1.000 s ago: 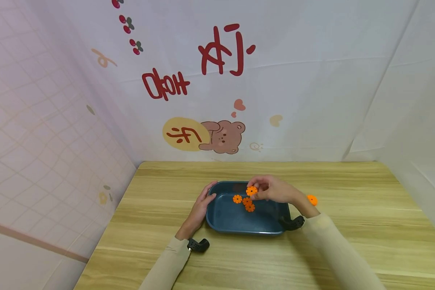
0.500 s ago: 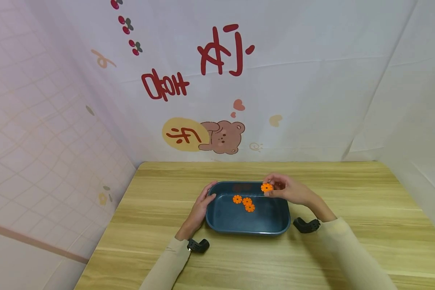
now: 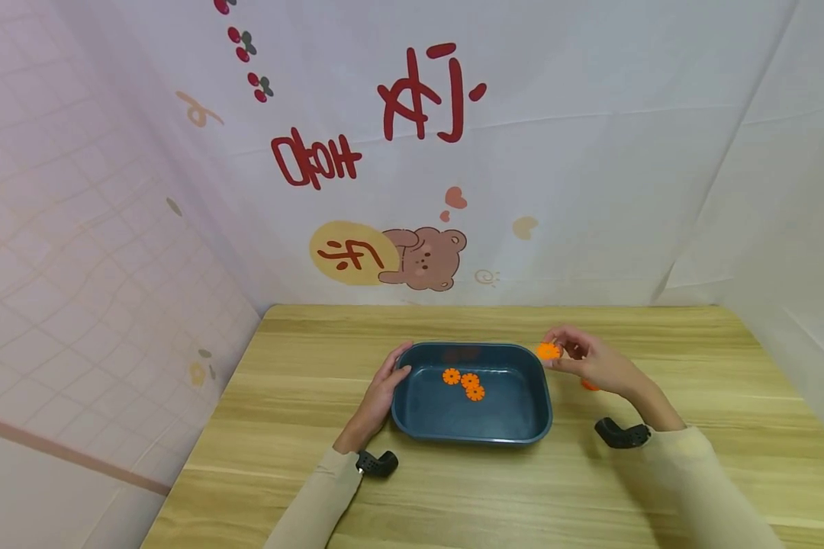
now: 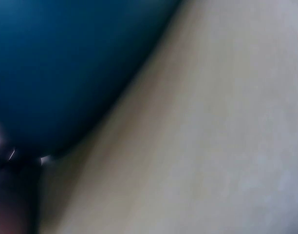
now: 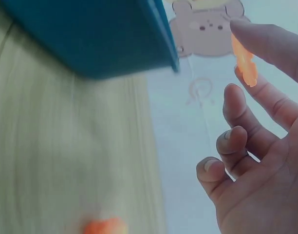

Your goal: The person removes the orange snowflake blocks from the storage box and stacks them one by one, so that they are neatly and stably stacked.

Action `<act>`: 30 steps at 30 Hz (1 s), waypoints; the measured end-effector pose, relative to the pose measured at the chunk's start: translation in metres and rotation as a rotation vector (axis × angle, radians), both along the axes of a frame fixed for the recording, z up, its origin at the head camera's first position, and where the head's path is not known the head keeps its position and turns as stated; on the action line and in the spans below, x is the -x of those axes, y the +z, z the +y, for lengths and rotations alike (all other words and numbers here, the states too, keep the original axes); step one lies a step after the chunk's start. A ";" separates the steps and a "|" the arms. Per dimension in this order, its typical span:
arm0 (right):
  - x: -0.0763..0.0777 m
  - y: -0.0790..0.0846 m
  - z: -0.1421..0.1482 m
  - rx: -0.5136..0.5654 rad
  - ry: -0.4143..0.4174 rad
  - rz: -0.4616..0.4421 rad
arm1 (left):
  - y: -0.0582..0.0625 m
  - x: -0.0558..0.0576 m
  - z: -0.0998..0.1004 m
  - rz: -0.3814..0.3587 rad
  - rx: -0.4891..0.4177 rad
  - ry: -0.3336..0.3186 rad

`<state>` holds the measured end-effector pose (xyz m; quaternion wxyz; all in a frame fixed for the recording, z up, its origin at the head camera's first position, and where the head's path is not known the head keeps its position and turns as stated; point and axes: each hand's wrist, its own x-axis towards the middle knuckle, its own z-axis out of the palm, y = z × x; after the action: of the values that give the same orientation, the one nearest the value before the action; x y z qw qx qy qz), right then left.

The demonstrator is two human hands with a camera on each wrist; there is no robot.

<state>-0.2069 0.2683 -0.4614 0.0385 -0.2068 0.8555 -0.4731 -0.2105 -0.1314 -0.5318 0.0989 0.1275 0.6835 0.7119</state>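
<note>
My left hand [image 3: 379,391] grips the left end of a dark blue rectangular basin [image 3: 471,440], thumb over the rim and fingers along the outside. Between thumb and index finger of my right hand [image 3: 593,362] is an orange notched plastic disc [image 3: 548,351], like a snowflake building piece, just off the basin's back right corner. The right wrist view shows this disc [image 5: 244,61] nearly edge-on, the other fingers loosely bent. Inside the basin lie three similar orange discs [image 3: 451,376], two overlapping. The left wrist view has the blurred basin wall [image 4: 66,63].
Another orange disc [image 3: 590,386] lies on the wooden table [image 3: 467,496] right of the basin, partly hidden by my right hand. A white wall sheet [image 3: 590,191] with a bear print rises behind the table's back edge, and a patterned sheet [image 3: 96,267] stands at the left.
My right hand has moved right with the orange disc, from above the basin to beyond its back right corner. The left hand, the basin and the discs inside it have stayed put.
</note>
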 end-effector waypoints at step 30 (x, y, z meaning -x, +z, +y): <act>-0.027 -0.042 0.068 -0.047 -0.182 -0.028 | 0.003 -0.001 0.001 -0.005 -0.013 -0.011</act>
<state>-0.1801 0.3364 -0.5037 0.0123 -0.1204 0.8811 -0.4572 -0.2098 -0.1307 -0.5290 0.1037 0.1303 0.6781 0.7159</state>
